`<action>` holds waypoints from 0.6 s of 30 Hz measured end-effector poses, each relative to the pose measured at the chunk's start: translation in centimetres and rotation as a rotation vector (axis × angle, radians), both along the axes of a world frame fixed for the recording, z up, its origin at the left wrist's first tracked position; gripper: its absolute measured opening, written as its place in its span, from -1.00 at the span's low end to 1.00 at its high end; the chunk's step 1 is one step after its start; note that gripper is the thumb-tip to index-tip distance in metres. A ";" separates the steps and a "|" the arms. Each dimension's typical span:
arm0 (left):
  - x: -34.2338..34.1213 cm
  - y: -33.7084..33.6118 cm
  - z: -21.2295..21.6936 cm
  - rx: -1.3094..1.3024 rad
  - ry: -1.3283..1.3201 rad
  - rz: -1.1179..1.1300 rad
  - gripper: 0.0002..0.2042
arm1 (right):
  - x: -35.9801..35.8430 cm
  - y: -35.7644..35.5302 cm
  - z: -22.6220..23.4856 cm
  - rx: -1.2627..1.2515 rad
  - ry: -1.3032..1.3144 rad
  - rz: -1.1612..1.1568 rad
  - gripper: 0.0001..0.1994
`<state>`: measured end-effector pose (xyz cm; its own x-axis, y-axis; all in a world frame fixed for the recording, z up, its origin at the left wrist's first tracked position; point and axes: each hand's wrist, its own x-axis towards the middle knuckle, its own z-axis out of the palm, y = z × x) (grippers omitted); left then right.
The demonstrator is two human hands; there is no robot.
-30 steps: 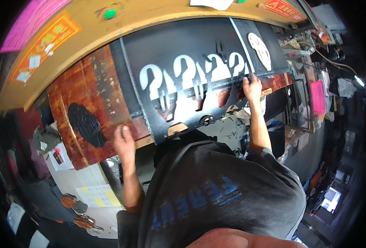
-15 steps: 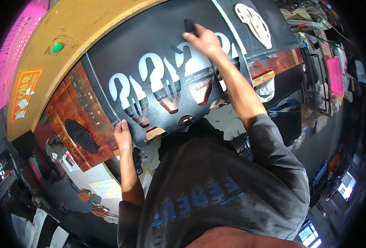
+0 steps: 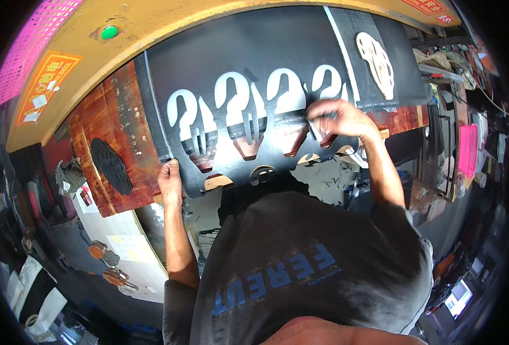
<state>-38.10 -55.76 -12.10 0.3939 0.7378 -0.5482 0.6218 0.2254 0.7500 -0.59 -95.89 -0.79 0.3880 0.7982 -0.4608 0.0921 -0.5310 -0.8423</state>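
Observation:
A black sheet (image 3: 225,43), rubber-like and punched with several hooked cut-outs, lies over the bench and sags toward me at its near edge. White shows through the cut-outs' far parts, reddish brown board through their near parts. At the sheet's near left corner, my left hand (image 3: 170,179) is closed, thumb on top, pinching the edge. My right hand (image 3: 342,121) is over the rightmost cut-out, its fingers bent down toward the sheet. Motion smears those fingers, and whether they hold anything is unclear. A small loose black scrap (image 3: 250,74) rests near the second cut-out.
A yellow machine frame (image 3: 168,27) with a green button (image 3: 109,32) arches along the far side. On the reddish brown board (image 3: 110,103) at left lies a stack of black cut pieces (image 3: 110,167). A pale openwork template (image 3: 376,66) lies at right. Dark scraps litter the floor below.
My right hand has come from the far part of the sheet, where it held a dark piece, nearer and right to the last cut-out. My left hand keeps its grip. The view has shifted.

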 end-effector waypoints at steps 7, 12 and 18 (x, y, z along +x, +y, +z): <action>7.6 -5.2 8.1 0.941 0.080 -0.492 -0.63 | 0.5 -6.9 -7.4 -0.492 -0.738 -0.774 -0.47; 24.0 -9.4 5.9 1.184 -0.370 -0.897 -0.57 | -0.2 -9.7 -10.9 -0.227 -0.389 -1.020 -0.33; 30.2 -6.7 3.2 1.285 -0.098 -1.295 -0.81 | -1.3 -9.5 -11.2 -0.288 -0.446 -1.031 -0.49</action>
